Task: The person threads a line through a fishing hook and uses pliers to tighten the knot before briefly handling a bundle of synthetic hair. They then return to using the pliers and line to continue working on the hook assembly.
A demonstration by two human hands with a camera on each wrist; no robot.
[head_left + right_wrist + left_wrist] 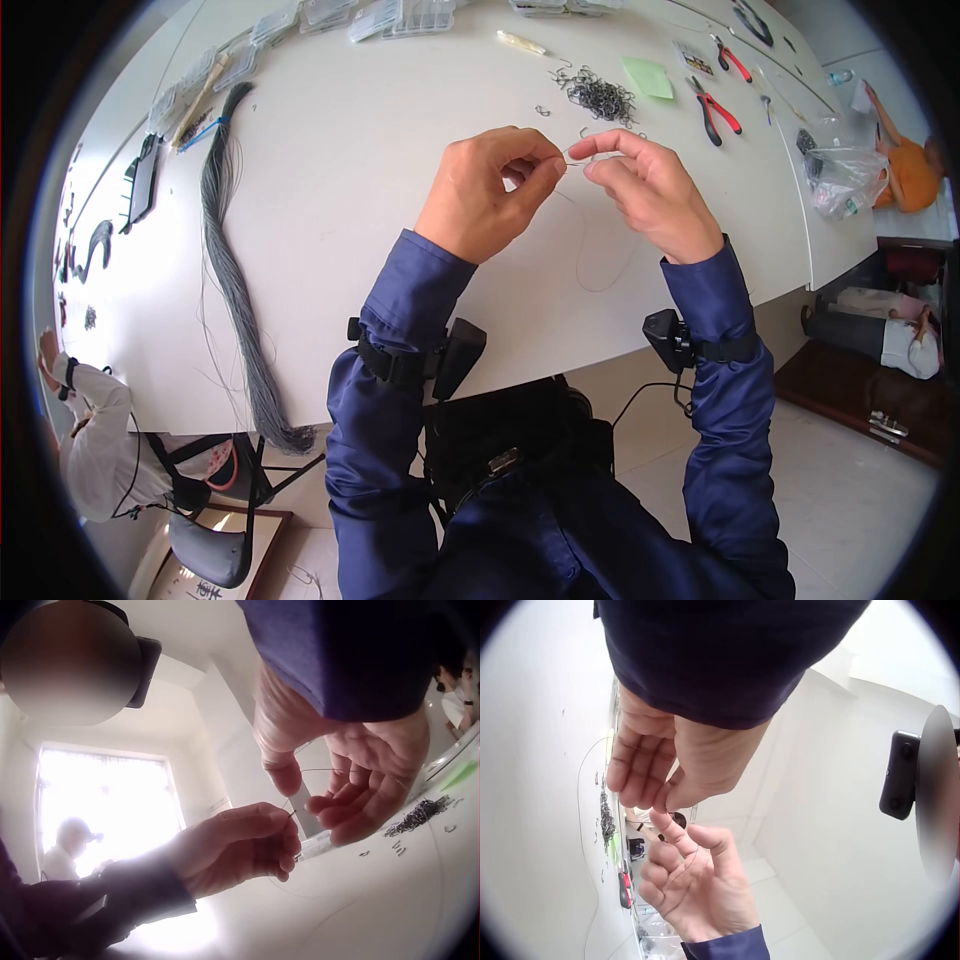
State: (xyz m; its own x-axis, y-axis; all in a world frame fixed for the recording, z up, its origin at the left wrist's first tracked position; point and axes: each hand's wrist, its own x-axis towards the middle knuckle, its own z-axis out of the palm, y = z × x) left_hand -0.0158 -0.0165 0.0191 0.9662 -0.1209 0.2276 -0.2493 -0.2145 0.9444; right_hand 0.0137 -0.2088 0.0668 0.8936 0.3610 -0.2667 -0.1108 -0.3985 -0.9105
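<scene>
My left hand [488, 188] pinches a small dark fish hook [292, 814] between thumb and index finger, with just a short bit of it showing. Facing it at fingertip distance is my right hand [655, 195], its fingers bent around a thin fishing line [330, 770] that crosses the palm. The line runs between both hands, and a loose loop of it hangs over the white table in the head view. Beyond the hands lies a heap of dark hooks [600, 97], with a few strays beside it.
A long bundle of grey strands [235, 270] lies on the table [330, 200] at left. Red-handled pliers [713, 110] and a green paper note [648, 77] are at right. Clear plastic boxes [415, 17] line the far edge. Other people sit at both sides.
</scene>
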